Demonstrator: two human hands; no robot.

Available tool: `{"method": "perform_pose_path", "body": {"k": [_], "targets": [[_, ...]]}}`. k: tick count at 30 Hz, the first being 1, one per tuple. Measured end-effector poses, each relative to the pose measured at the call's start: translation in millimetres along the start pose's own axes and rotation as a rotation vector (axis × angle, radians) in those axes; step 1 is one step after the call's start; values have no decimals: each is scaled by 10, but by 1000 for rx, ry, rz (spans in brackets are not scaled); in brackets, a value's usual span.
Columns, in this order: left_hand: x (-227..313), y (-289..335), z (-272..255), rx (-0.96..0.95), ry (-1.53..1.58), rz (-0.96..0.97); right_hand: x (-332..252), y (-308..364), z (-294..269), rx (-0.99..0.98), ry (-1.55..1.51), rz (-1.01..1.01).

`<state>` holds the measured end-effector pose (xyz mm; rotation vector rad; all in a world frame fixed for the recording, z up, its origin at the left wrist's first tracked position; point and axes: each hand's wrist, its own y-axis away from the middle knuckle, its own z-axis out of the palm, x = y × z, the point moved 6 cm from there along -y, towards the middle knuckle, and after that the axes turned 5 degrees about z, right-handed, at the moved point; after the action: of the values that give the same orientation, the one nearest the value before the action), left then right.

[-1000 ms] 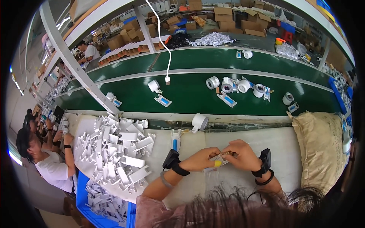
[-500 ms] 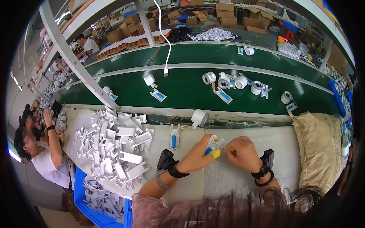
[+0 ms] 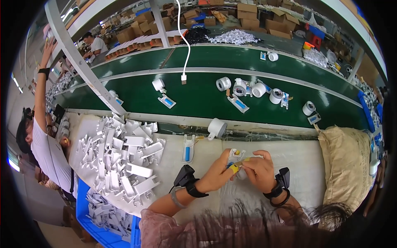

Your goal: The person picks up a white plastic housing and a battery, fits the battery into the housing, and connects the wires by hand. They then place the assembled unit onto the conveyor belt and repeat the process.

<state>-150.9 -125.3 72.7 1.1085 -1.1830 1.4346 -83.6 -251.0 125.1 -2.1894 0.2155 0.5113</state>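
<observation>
My left hand [image 3: 219, 173] and my right hand [image 3: 257, 169] meet over the pale work mat [image 3: 297, 161], both pinching a small white plastic part with a yellow piece [image 3: 235, 167]. The fingers cover most of that part. Both wrists wear black bands with small devices. A white holder with a blue insert [image 3: 188, 149] lies just left of my hands, and a white tape roll [image 3: 216, 128] stands behind them at the mat's far edge.
A heap of white plastic brackets [image 3: 124, 157] covers the mat's left side, above a blue bin [image 3: 99, 225] holding more. A green conveyor [image 3: 198, 103] carries tape rolls and holders. A tan sack [image 3: 345, 165] lies at right. A person [image 3: 45, 140] at left reaches upward.
My hands have stayed together on the small part, turning it slightly. The person at left has raised an arm up toward the frame post.
</observation>
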Motion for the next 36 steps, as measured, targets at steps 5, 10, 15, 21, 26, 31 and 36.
{"method": "perform_pose_path", "body": {"k": [5, 10, 15, 21, 26, 31, 36], "targets": [[33, 35, 17, -25, -143, 21, -22, 8, -11, 33, 20, -5], [72, 47, 55, -51, -143, 20, -19, 23, -20, 59, 29, -8], [101, 60, 57, -14, -245, 154, -10, 26, -5, 48, 9, -8], [163, 35, 64, 6, -321, 186, 32, 30, -23, 43, -14, -2], [129, 30, 29, 9, -369, 183, 61, 36, 36, 47, -18, 2], [96, 36, 73, 10, -316, 122, 26, 33, 6, 53, 23, 8], [75, 97, 60, 34, -214, 242, -24, 30, 0, 38, 23, -11]]}}
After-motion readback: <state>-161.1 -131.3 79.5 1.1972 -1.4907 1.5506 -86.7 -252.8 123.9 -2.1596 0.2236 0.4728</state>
